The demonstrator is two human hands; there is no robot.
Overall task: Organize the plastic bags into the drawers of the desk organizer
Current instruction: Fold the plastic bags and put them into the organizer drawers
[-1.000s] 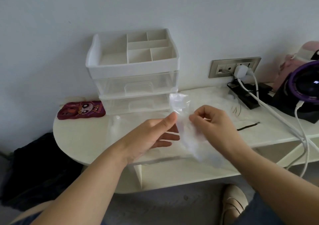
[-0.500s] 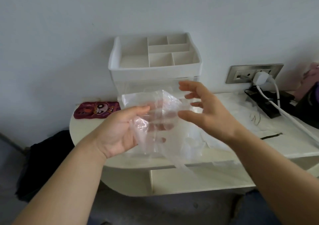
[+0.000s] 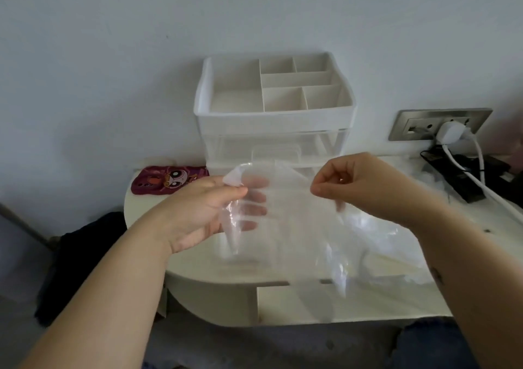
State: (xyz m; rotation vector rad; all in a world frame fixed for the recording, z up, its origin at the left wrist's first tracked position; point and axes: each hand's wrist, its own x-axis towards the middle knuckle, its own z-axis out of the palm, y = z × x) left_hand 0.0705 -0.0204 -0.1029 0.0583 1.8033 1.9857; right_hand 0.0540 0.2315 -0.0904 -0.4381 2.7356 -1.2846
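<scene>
Step in hand (head view): The person holds one clear plastic bag spread in the air at centre frame, in front of the desk organizer. I judge this to be the straightening that comes before a fold. No bag shows in a drawer yet.
Left hand: The left hand, centre left, pinches the bag's upper left corner under its thumb. Its fingers lie behind the film and show through it.
Right hand: The right hand, centre right, has its fingers curled and nips the bag's upper right edge between thumb and forefinger.
Bag's place: It hangs between the two hands, above the desk, and touches neither the desk nor the organizer.
Organizer: A white opaque tray on top is split into several square-edged compartments. Under it is a transparent upper drawer, pushed in. The lower drawer is mostly hidden behind the bag.
Next move: The sheet probably needs folding small. Then one hand must let go to pull a drawer out by its front lip.
Materials: The bag is thin, glossy, creased and limp, and likely to slip or spring open. The desk is cream, matte and round-ended.
Nearby: More clear film lies on the desk at lower right. A maroon cartoon phone case lies left of the organizer. A metal socket plate holds a white plug at right.
</scene>
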